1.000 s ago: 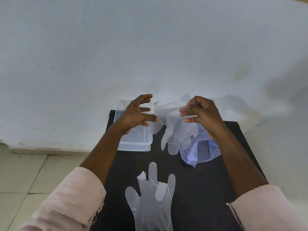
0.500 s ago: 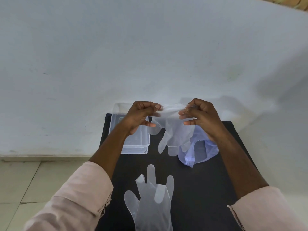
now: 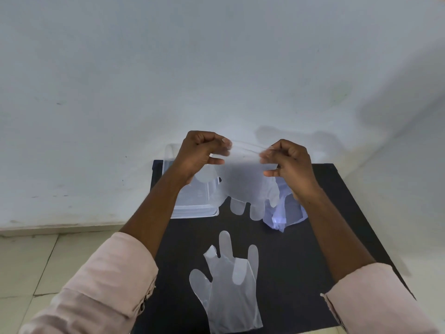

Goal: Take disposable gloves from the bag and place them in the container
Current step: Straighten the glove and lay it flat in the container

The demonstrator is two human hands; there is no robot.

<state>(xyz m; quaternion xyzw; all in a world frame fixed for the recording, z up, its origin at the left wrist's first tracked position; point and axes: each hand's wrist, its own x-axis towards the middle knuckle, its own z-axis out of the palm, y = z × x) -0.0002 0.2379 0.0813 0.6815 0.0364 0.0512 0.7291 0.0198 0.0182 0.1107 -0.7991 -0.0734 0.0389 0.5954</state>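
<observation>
A clear disposable glove (image 3: 243, 186) hangs fingers-down above the black table, stretched by its cuff between both hands. My left hand (image 3: 201, 153) pinches the cuff's left corner, my right hand (image 3: 290, 165) the right corner. Below and left stands the clear plastic container (image 3: 192, 208), partly hidden by my left wrist. The bluish plastic bag (image 3: 286, 213) lies crumpled under my right wrist. Another clear glove (image 3: 228, 285) lies flat on the table near me, fingers pointing away.
The small black table (image 3: 337, 213) stands against a pale wall (image 3: 216, 68). Tiled floor (image 3: 36, 261) shows to the left, past the table's edge. The container sits at the table's far left corner.
My left hand closed onto the glove's cuff, having been open a second ago. Both hands have pulled apart, spreading the glove wider.
</observation>
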